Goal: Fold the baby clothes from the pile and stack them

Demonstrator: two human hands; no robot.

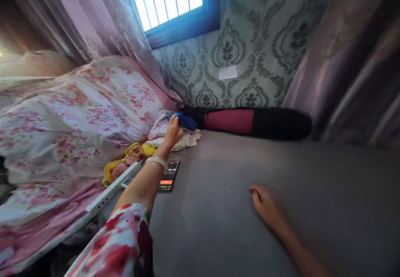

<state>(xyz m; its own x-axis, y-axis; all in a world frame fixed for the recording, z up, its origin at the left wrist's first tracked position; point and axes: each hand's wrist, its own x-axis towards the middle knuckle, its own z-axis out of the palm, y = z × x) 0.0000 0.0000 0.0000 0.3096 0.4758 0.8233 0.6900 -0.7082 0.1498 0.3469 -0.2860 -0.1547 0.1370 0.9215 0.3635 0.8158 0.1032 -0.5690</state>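
My left hand (174, 132) reaches far forward, its fingers closed on a blue cloth (187, 122). Under the cloth lies a stack of folded patterned fabric (184, 140). Low over the grey surface, my right hand (265, 204) has its fingers curled in and the thumb along them; whether anything is inside cannot be seen. A phone (170, 175) with a lit timer screen lies beside my left forearm, which covers part of it.
A long black and dark red bundle (231, 121) lies along the wall. Floral bedding (103, 106) is heaped at the left, with yellow plush items (134, 154) and a white rail (106, 195) beside it. Curtains hang at both sides; a barred window (168, 0) is above.
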